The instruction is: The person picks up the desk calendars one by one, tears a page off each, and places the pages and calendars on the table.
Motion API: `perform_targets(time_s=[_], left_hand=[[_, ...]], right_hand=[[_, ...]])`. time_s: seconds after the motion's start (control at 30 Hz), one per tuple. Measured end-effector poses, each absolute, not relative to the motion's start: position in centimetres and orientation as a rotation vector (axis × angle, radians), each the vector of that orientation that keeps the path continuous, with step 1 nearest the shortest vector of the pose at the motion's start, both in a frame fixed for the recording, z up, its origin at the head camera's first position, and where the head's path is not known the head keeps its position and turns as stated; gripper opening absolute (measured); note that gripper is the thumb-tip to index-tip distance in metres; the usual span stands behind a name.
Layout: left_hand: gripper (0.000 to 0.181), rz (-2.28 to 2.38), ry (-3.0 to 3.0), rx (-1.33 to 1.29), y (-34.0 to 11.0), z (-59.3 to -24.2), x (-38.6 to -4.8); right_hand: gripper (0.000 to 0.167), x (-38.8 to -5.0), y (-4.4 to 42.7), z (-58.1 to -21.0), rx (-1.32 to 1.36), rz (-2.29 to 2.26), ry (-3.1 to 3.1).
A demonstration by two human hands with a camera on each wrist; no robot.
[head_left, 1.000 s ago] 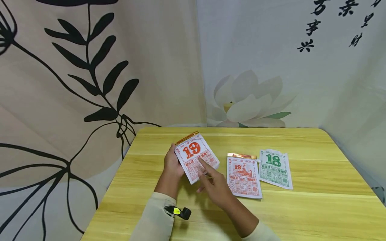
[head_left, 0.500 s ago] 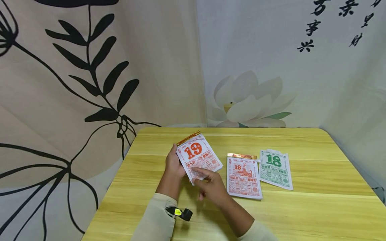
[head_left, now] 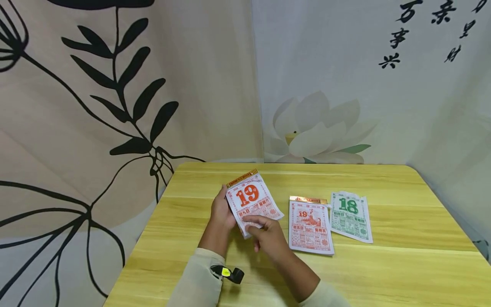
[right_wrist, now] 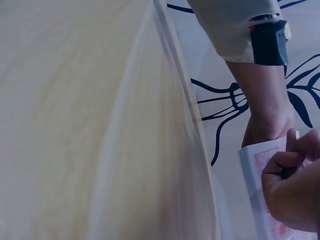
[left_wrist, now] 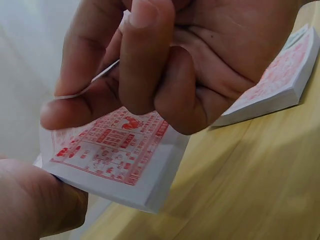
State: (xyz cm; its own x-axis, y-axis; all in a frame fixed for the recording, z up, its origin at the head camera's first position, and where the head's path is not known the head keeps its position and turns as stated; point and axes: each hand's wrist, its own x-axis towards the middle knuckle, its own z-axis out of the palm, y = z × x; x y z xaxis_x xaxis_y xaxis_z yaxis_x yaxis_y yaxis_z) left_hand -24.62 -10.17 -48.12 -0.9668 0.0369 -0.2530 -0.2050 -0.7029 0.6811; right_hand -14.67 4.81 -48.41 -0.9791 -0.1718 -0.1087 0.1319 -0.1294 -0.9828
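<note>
In the head view my left hand (head_left: 221, 213) grips a thick tear-off calendar (head_left: 249, 197) by its left side. A large red 19 is printed on its top sheet, and a gold-and-red strip binds the upper edge. My right hand (head_left: 271, 242) pinches the top sheet near the bottom between thumb and index finger. Seen from the left wrist, that sheet's edge (left_wrist: 75, 95) is lifted off the pad (left_wrist: 120, 150). The other right fingers are curled under. In the right wrist view the right hand (right_wrist: 295, 192) covers part of the pad.
A second tear-off calendar (head_left: 310, 228), also showing a red 19, lies on the wooden table (head_left: 414, 213) right of my hands. A loose sheet with a green 18 (head_left: 350, 216) touches its right side. Behind the table hangs a printed curtain (head_left: 215, 85).
My right hand has slid down and left, from the middle of the sheet to its lower edge, and now pinches it. The sheet's lower part has risen. My left hand has shifted slightly right.
</note>
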Motion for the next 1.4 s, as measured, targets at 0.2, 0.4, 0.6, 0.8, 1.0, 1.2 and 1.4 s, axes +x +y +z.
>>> perform_targets(time_s=[0.2,0.4,0.6,0.8,1.0,1.2,1.4], left_hand=[[0.064,2.726,1.164,-0.315,-10.2,-48.3,-24.4],[0.062,2.706,1.191,-0.375,-10.3,-48.8,-24.1],[0.062,2.712,1.163,-0.331,-10.4,-49.0,-24.2],[0.058,2.732,1.139,-0.352,-10.4,-49.0,-24.3],[0.057,2.712,1.147,-0.345,-10.4,-48.9,-24.6],[0.058,2.718,1.116,-0.363,-10.6,-48.7,-24.7],[0.056,2.739,1.102,-0.39,-11.1,-48.6,-24.7]], right_hand=[[0.032,-14.6,5.2,-47.9,-0.03,-2.3,1.815],[0.029,-14.8,5.6,-47.9,-0.023,-2.408,1.618],[0.022,-15.0,5.8,-48.0,0.0,-2.49,1.537],[0.024,-15.1,6.0,-47.7,0.015,-2.522,1.526],[0.028,-15.3,6.4,-47.1,0.02,-2.587,1.481],[0.029,-15.4,6.8,-46.8,0.01,-2.612,1.453],[0.031,-15.5,7.4,-46.4,0.037,-2.653,1.44]])
